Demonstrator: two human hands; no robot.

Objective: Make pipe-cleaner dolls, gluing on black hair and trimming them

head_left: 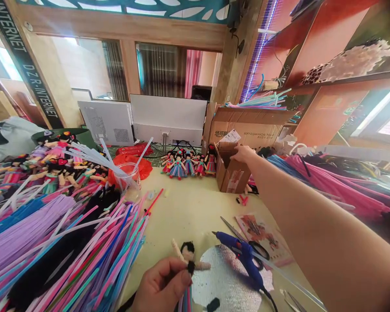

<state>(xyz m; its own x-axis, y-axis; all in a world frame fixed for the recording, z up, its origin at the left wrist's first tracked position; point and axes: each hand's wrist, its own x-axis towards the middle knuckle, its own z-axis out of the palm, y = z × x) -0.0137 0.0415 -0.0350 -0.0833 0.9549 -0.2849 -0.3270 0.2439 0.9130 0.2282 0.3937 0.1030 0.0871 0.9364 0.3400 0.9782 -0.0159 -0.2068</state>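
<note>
Left hand [160, 284], bottom centre: fingers pinched around one small doll [189, 256] with black hair, tan arms out to both sides, plus the thin stems below it. Doll is held low over the near edge of the tabletop [188, 208].

Right hand [243, 152] is stretched far out, fingers curled on the rim of one small open cardboard box [230, 173]; can't tell if it's a real grip or just a touch.

Counts near the doll:
- 1 blue glue gun [247, 260], lying on 1 round silver sheet [224, 281]
- 1 pair of scissors [243, 242] just behind the gun, partly under it
- 1 printed card [263, 236] beside them
- 1 clear cup [127, 177] holding white sticks
- about 5 finished dolls [188, 164] in a row at the back of the tabletop, next to the small box
- 1 larger carton [250, 125] behind it, coloured stems on top

Left side: large heaps of fuzzy stems [52, 242] in purple, pink, blue and black, too many to count, with more dolls piled behind. Right side: pink and blue stems [328, 186].

Tabletop is pale yellow. Room: 2 monitor backs [167, 117], wooden window frame, orange-red shelves [312, 56] at right.
</note>
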